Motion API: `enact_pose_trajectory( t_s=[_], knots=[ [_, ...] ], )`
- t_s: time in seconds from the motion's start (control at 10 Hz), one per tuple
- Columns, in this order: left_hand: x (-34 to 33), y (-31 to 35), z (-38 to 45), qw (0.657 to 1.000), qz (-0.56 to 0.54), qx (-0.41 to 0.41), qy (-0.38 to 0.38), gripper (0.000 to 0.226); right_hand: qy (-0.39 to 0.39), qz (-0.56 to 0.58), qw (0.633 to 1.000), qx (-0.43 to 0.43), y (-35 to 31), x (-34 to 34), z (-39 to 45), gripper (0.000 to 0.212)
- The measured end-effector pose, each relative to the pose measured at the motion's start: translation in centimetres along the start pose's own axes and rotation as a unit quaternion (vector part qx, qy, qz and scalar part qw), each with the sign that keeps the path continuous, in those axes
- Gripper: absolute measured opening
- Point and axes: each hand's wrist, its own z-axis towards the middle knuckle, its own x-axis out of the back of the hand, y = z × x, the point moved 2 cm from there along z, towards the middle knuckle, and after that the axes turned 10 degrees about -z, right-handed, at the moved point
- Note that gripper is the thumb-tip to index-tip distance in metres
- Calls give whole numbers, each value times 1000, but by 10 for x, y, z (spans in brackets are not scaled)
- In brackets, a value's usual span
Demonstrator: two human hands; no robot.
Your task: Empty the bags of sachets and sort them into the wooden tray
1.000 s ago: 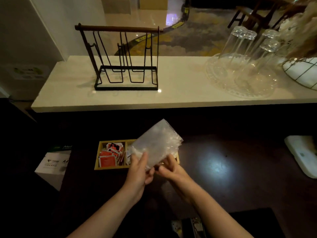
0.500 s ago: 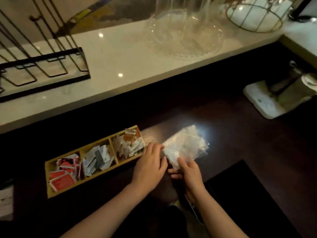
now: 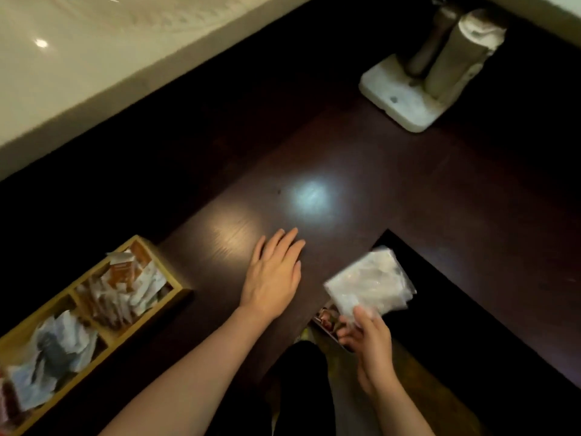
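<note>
Plastic bag (image 3: 371, 283) pinched in right hand (image 3: 371, 338) fingers, left hand (image 3: 272, 278) flat, fingers released, wooden tray (image 3: 176, 294) far left

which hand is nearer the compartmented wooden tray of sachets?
Left. The left hand lies flat on the dark table just right of the compartmented wooden tray; the right hand is farther right, holding a clear plastic bag.

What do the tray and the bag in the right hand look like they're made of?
The tray looks like pale, matte wood: its walls are thick, yellowish and square-cut. The bag in the right hand looks like thin clear plastic film: crinkled, glossy and see-through, though motion blur softens it.
</note>
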Motion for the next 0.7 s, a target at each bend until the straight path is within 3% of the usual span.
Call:
enact_pose_trajectory(
  t_s=[0.2,0.4,0.6,0.7],
  knots=[
    [-13,-3,4,998,67,-11,12,45,44,38,981,-185,58,27,45,17],
    [-15,-4,4,996,67,-25,47,45,25,74,968,-240,85,27,102,27],
    [-20,-5,3,994,71,-41,78,46,-4,20,959,-282,110,40,122,47],
    [-19,-5,5,993,77,-38,84,46,48,-19,967,-250,108,51,120,44]
  ],
)
